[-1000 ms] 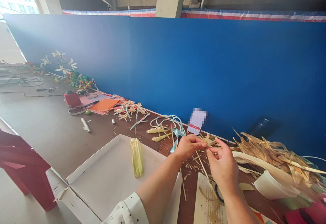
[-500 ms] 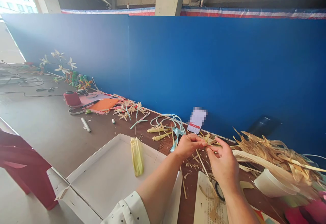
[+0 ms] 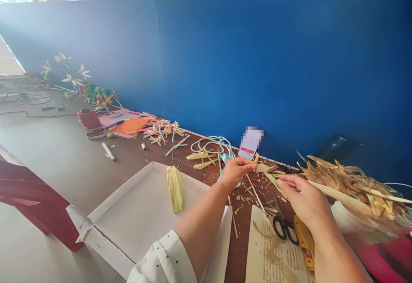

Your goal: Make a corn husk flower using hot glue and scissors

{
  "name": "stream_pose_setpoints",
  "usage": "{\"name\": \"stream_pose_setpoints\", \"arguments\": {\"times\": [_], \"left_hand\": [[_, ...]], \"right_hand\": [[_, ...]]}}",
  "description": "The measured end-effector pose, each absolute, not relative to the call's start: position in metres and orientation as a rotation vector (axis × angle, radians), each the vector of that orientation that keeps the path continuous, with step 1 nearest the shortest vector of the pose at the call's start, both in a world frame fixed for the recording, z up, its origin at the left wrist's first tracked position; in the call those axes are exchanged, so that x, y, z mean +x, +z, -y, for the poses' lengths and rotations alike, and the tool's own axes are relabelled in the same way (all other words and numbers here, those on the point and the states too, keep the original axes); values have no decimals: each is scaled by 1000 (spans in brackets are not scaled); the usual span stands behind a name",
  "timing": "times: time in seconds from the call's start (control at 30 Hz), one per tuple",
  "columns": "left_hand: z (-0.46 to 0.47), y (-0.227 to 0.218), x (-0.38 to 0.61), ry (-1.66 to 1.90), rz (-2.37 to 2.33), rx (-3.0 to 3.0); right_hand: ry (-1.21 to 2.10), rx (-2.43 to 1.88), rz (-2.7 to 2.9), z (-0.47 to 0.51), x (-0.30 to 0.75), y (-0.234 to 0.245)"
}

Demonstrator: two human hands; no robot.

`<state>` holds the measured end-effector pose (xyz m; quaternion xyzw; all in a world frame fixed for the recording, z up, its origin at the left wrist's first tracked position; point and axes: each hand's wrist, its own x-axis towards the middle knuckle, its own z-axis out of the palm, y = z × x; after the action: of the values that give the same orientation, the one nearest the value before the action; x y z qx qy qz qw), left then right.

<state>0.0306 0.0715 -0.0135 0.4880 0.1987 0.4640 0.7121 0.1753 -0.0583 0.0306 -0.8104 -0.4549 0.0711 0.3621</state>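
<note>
My left hand [image 3: 237, 172] is closed in a pinch above the table's back edge. A small pale corn husk piece [image 3: 262, 168] shows at its fingertips. To its right, my right hand [image 3: 304, 197] has its fingers drawn together; anything between them is too small to make out. A pale green husk strip [image 3: 275, 183] lies by the right fingertips. Below the hands are black-handled scissors [image 3: 285, 228], a yellow-handled tool [image 3: 304, 242] and a printed sheet [image 3: 262, 253]. Farther left, a folded green husk [image 3: 175, 188] rests in a shallow white box lid [image 3: 138, 214].
Dried husks [image 3: 347, 180] are heaped at the right beside a white cup [image 3: 349, 218]. A phone [image 3: 249, 146] leans on the blue partition [image 3: 273, 60]. Left lie a pale blue cord [image 3: 214, 139], husk flowers [image 3: 162, 132], orange paper [image 3: 131, 126] and a red thread spool [image 3: 88, 119].
My hands were together and have moved apart, the right one going right and toward me. The scissors and yellow-handled tool show more fully. The view has tilted down.
</note>
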Motion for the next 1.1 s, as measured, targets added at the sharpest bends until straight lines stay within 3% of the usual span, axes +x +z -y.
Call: {"name": "stream_pose_setpoints", "arguments": {"times": [0.23, 0.73, 1.1], "left_hand": [[-66, -10, 28, 983, -468, 1124], [-63, -11, 28, 913, -479, 1187], [-61, -6, 25, 901, -502, 1180]], "right_hand": [[278, -2382, 1497, 67, 173, 25], [495, -2599, 1818, 85, 125, 19], [566, -2533, 1842, 86, 119, 11]]}}
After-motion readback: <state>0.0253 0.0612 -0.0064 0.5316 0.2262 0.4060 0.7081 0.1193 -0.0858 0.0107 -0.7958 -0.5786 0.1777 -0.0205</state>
